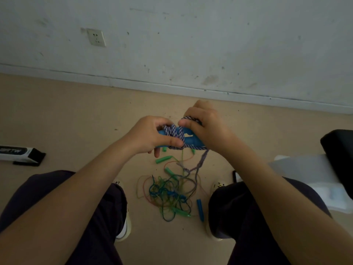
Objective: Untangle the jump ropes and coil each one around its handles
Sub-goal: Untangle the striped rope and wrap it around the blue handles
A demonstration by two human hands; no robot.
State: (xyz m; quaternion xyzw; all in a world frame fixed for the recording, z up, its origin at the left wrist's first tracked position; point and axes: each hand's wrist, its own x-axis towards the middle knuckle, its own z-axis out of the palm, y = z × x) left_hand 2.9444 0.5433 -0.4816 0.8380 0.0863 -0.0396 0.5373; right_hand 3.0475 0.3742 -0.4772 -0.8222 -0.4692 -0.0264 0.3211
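My left hand (148,135) grips a pair of blue handles (189,140) held side by side above the floor. A blue-and-white braided rope (174,131) is wound around them in several turns. My right hand (207,129) holds the right end of the handles, with the braided rope running over its fingers. A loose length of that rope (200,163) hangs down toward the floor. Below, between my feet, lies a tangle of thin green, blue and orange ropes (172,194) with green handles (163,159) and a blue handle (200,209).
I sit with my knees on either side of the tangle. A black-and-white box (21,154) lies on the floor at the left. A white object (313,173) and a black seat edge (340,148) are at the right. The wall runs close behind.
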